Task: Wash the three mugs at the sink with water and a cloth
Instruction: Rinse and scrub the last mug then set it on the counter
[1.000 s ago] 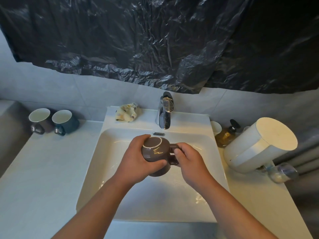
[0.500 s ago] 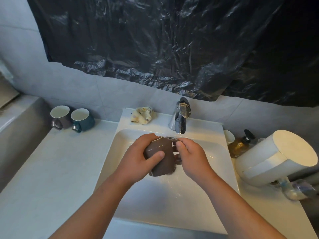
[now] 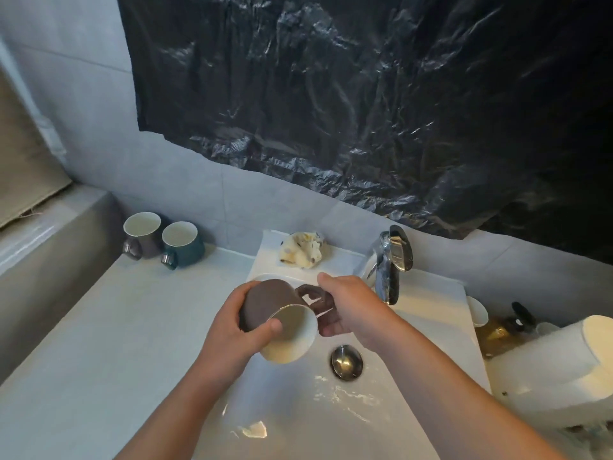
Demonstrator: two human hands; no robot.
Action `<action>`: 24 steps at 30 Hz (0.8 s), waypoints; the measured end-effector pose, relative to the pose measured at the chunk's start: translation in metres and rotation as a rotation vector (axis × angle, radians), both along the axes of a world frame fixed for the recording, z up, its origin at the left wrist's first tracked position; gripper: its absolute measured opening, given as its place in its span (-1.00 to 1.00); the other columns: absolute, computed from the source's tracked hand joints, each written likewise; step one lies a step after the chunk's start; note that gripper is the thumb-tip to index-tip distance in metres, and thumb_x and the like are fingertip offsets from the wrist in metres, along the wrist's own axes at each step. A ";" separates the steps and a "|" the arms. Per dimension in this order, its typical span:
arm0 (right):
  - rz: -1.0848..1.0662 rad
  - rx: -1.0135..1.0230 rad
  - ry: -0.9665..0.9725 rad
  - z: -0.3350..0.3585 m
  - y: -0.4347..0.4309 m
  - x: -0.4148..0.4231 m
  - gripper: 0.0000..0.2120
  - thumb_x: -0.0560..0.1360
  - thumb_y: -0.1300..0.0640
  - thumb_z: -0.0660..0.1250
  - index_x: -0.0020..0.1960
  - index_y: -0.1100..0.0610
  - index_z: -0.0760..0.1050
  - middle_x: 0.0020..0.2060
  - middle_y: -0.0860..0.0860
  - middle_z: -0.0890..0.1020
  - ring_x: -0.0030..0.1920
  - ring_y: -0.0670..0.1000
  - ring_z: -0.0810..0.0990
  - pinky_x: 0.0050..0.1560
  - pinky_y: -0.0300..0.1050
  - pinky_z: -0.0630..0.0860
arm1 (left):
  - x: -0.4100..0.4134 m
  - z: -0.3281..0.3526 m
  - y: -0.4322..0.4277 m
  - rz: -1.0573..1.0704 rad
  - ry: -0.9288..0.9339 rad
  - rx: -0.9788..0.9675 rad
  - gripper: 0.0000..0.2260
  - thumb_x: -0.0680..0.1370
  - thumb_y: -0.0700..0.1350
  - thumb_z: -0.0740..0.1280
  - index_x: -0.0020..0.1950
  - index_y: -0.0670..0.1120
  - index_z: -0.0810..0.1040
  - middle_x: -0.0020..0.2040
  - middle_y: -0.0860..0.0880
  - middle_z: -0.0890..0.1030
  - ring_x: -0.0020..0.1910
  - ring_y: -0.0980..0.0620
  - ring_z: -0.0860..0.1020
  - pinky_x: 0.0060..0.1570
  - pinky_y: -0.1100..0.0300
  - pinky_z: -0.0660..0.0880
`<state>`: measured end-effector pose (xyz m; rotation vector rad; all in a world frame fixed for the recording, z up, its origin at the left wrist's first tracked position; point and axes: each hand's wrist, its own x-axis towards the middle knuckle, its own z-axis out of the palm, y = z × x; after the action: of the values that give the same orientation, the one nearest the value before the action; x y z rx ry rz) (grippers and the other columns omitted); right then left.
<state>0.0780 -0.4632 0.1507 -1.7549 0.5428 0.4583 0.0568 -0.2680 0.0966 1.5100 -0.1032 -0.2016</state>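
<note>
Left hand (image 3: 232,330) fingers clasp the brown mug (image 3: 268,298), right hand (image 3: 355,307) fingers grip its handle (image 3: 310,290)

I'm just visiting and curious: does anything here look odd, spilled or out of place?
Crinkled black plastic sheeting covers the wall above the sink, where one might expect a mirror. A white cylinder lies tipped on its side right of the sink. The brown mug is tilted only because the left hand and right hand hold it.
</note>
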 end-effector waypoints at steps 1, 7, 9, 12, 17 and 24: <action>-0.017 0.009 -0.007 -0.002 -0.001 0.005 -0.66 0.63 -0.01 0.14 -0.01 0.21 0.57 -0.38 0.06 0.70 -0.35 0.09 0.64 -0.24 -0.06 0.65 | 0.002 -0.004 0.002 0.033 0.037 -0.011 -0.39 0.17 0.16 0.49 0.21 0.11 0.54 0.09 0.15 0.67 0.08 0.10 0.63 -0.06 0.16 0.55; 0.173 -0.472 -0.228 -0.035 -0.010 0.047 -0.79 0.53 0.02 0.21 -0.14 0.09 0.56 -0.18 -0.01 0.60 -0.11 0.09 0.58 0.00 0.11 0.56 | 0.019 -0.020 0.010 0.161 0.186 -0.052 -0.41 0.16 0.22 0.45 0.17 0.11 0.54 0.09 0.05 0.63 0.07 -0.02 0.62 -0.28 0.04 0.65; 0.247 -0.665 -0.292 -0.043 -0.011 0.063 -0.78 0.55 0.07 0.22 0.13 0.04 0.57 0.10 0.02 0.59 0.11 0.12 0.56 0.11 0.00 0.50 | 0.023 -0.022 0.010 0.184 0.219 -0.057 -0.42 0.18 0.24 0.44 0.17 0.10 0.54 0.11 0.00 0.62 0.05 -0.06 0.63 -0.23 -0.08 0.68; 0.317 -0.882 -0.346 -0.060 -0.009 0.089 -0.55 0.56 0.10 0.24 0.44 0.06 0.34 0.42 0.12 0.35 0.36 0.19 0.42 0.27 0.02 0.42 | 0.027 -0.026 0.009 0.204 0.260 -0.088 -0.52 0.29 0.19 0.43 0.17 0.07 0.57 0.06 0.01 0.64 -0.08 -0.01 0.67 -0.18 -0.07 0.68; 0.354 -0.935 -0.290 -0.096 0.005 0.116 -0.43 0.58 0.04 0.23 0.54 0.01 0.11 0.55 0.15 0.15 0.46 0.26 0.28 0.37 0.07 0.33 | 0.029 -0.038 0.007 0.233 0.315 -0.141 -0.57 0.36 0.18 0.36 0.19 0.07 0.59 0.08 -0.03 0.64 -0.03 -0.07 0.65 -0.19 0.00 0.66; 0.142 -0.787 -0.331 -0.097 0.014 0.082 -0.75 0.53 -0.09 0.27 -0.10 0.07 0.58 -0.10 0.12 0.64 -0.04 0.19 0.60 -0.17 -0.04 0.46 | 0.016 -0.041 0.009 0.280 0.325 -0.142 -0.60 0.38 0.22 0.34 0.16 0.12 0.60 0.09 -0.07 0.63 -0.04 -0.14 0.65 -0.18 -0.05 0.65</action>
<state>0.1605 -0.4491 0.0540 -2.5721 0.3794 0.0256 0.0725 -0.2591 0.0558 1.3162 0.3450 -0.2067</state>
